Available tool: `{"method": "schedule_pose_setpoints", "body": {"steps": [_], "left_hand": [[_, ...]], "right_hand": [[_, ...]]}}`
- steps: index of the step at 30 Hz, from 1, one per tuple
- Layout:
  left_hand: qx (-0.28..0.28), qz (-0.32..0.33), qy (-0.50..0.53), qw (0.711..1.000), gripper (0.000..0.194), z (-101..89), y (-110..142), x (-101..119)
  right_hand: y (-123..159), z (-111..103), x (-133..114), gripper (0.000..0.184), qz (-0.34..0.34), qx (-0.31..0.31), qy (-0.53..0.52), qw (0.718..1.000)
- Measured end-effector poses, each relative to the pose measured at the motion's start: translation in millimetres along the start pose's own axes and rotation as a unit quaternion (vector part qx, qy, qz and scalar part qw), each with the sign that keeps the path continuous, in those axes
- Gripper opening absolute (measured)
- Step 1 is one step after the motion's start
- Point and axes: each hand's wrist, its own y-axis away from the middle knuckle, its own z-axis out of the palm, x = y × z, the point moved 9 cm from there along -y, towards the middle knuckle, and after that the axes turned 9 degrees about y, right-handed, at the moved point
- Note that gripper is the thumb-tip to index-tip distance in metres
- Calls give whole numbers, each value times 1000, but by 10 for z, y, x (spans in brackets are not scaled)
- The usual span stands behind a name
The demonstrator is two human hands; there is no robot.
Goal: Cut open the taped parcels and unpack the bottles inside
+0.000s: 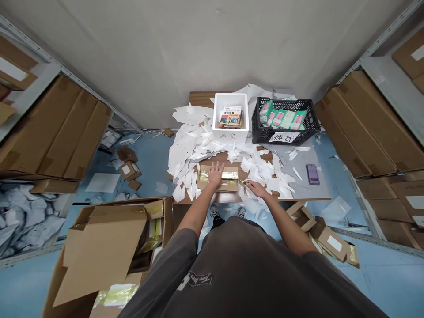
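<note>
A small cardboard box (202,181) with shiny yellowish tape lies at the front edge of the wooden table (185,198). My left hand (216,173) rests on top of it, fingers spread and pressing flat. To the right, my right hand (255,188) is closed around a slim utility knife (244,181), whose tip meets the box's right end. How far the blade goes into the tape is too small to make out. Torn white paper (188,148) surrounds the box on the tabletop.
Behind the box stand a white bin (229,136) of books and a black crate (285,134) of green-and-pink boxes. A purple item (312,174) lies at right. A large open carton (168,221) sits at lower left; shelves with cartons (377,123) flank both sides. Opened boxes (331,243) litter the floor.
</note>
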Motion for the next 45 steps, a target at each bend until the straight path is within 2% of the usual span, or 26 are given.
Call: {"method": "schedule_pose_setpoints", "body": {"steps": [5,9,12,14,16,17,18,19,21,26,29,32,35,38,40,43,45], "left_hand": [[66,79,22,994,95,-20,120,3],[114,83,36,989,84,-5,235,1],[125,84,48,987,81,22,272,28],[128,81,54,987,79,23,271,32],[132,80,59,986,77,14,263,31],[135,81,61,986,76,7,262,31],[138,83,63,985,75,1,262,32],[142,85,63,984,73,-5,264,33],[150,86,62,983,69,-17,270,32],[165,82,57,981,65,-28,277,11],[167,84,51,981,67,-29,291,2],[174,85,46,980,67,-54,325,-6],[175,80,44,980,69,-85,342,-14],[166,71,31,983,70,-106,321,-31],[157,59,19,986,71,-118,303,-48],[142,43,10,989,73,-135,306,-42],[132,34,10,991,77,-142,328,-8]], "right_hand": [[-48,10,-207,43,4,-4,152,988],[-106,18,-378,46,34,28,242,969],[-119,37,-369,45,42,46,269,961],[-54,-83,-153,45,86,87,265,956],[95,-293,235,48,177,137,244,944],[177,-375,426,50,213,148,229,938],[229,-419,560,50,219,146,218,940],[259,-435,640,49,206,139,208,946],[274,-396,637,48,148,127,192,962],[199,-42,264,45,43,134,140,980],[113,137,196,46,28,152,65,986],[50,247,475,49,94,168,-84,978],[67,371,914,53,203,179,-190,944],[121,426,1279,55,291,193,-164,923],[109,448,1434,52,314,190,-148,918],[64,433,1547,45,328,186,-140,915],[68,360,1510,45,328,212,-133,911]]}}
